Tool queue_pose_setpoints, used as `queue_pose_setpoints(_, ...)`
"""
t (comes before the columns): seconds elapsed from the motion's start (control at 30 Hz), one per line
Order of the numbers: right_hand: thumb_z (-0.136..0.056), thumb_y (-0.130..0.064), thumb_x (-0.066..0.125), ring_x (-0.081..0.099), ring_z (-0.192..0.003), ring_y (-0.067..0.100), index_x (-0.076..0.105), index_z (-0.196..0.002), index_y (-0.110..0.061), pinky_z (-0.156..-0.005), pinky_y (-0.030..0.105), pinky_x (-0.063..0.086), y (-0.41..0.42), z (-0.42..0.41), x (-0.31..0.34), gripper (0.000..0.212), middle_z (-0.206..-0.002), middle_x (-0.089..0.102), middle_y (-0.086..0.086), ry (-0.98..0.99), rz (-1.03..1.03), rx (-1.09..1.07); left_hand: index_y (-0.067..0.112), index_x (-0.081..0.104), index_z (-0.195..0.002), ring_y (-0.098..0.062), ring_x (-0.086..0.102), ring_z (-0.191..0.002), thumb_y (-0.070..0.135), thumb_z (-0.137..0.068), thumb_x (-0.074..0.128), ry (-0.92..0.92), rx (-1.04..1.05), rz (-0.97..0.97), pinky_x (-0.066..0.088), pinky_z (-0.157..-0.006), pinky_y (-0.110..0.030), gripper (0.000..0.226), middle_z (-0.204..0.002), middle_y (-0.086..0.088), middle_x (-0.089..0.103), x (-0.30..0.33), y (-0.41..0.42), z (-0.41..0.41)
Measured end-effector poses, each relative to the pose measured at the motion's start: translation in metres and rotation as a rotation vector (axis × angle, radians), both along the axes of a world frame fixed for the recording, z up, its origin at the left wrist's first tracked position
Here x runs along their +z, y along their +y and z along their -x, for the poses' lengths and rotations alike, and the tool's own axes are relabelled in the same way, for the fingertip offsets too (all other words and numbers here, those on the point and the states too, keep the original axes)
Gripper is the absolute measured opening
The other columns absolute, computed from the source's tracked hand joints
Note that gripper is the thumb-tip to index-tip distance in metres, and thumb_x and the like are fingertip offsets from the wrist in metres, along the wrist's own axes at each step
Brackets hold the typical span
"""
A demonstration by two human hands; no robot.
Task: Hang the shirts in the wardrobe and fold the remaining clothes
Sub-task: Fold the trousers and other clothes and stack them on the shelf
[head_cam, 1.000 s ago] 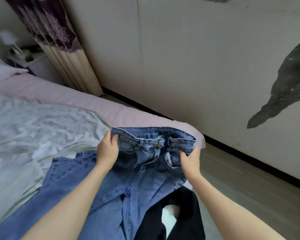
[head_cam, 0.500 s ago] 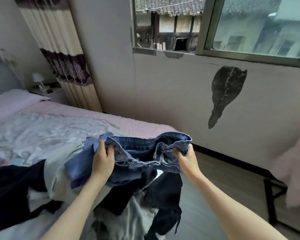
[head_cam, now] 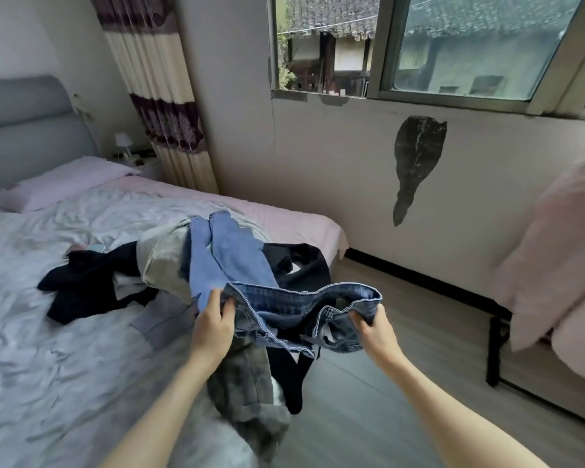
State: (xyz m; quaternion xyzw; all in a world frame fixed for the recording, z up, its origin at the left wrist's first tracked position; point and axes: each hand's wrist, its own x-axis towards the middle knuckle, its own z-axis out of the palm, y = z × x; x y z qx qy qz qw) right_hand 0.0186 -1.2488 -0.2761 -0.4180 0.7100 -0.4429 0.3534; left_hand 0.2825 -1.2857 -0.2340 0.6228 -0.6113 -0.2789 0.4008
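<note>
Both hands hold a pair of blue jeans [head_cam: 284, 309] by the waistband, which is stretched open between them above the foot corner of the bed [head_cam: 65, 332]. The left hand [head_cam: 213, 327] has a grip curled over the band's left end, thumb on top; the right hand [head_cam: 374, 329] pinches the right end near the button fly, fingers curled under the denim. The jeans' legs run away from the waist, lying lengthwise across a heap of clothes [head_cam: 163, 261] on the bed: a grey garment under them, black garments [head_cam: 81, 282] spread to the left and behind. A dark grey piece [head_cam: 247, 400] and a black strip hang off the bed edge below the waistband. Beyond the bed stand a curtain [head_cam: 169, 106], a stained wall [head_cam: 416, 157] and a window [head_cam: 460, 45]; pale pink fabric [head_cam: 554, 265] hangs at the right.
</note>
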Motion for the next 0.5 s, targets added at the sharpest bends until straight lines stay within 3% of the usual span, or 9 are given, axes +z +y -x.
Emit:
queue_pose_setpoints(0.17,-0.092,-0.018,0.056,0.050,-0.084,0.018,0.043,-0.098,-0.014,-0.067,0.024,0.032,0.121,0.043,0.018,0.015,-0.092,0.055,-0.002,-0.004,0.086,-0.165,0.008,0.046,-0.090,-0.030,0.050,-0.069,0.011,-0.098,0.040,0.035,-0.119,-0.022,0.028,-0.055,-0.032,0.010,-0.076,-0.014,0.054,0.015,0.111,0.054)
queue_pose_setpoints(0.23,-0.092,-0.020,0.058,0.051,-0.085,0.022,0.044,-0.101,-0.012,-0.070,0.028,0.034,0.162,0.070,0.041,0.019,-0.094,0.056,0.002,0.025,0.106,-0.284,0.006,0.051,-0.098,-0.026,0.053,-0.077,0.011,-0.098,0.041,0.094,-0.216,-0.016,0.034,-0.062,-0.028,0.011,-0.086,-0.013,0.060,0.029,0.144,0.082)
queue_pose_setpoints(0.37,-0.091,-0.025,0.058,0.056,-0.098,0.033,0.044,-0.112,-0.007,-0.078,0.037,0.040,0.231,0.119,0.072,0.032,-0.105,0.061,0.015,0.101,0.099,-0.485,0.005,0.055,-0.104,-0.027,0.058,-0.092,0.009,-0.098,0.042,0.133,-0.436,-0.001,0.043,-0.084,-0.040,0.015,-0.095,-0.014,0.064,0.049,0.191,0.136)
queue_pose_setpoints(0.5,-0.091,-0.024,0.055,0.055,-0.104,0.039,0.042,-0.118,-0.006,-0.082,0.040,0.039,0.302,0.148,0.081,0.035,-0.112,0.061,0.022,0.169,0.050,-0.680,0.015,0.055,-0.091,-0.021,0.054,-0.084,0.004,-0.097,0.041,0.157,-0.607,-0.055,0.042,-0.083,-0.036,0.019,-0.084,-0.004,0.059,0.054,0.222,0.179)
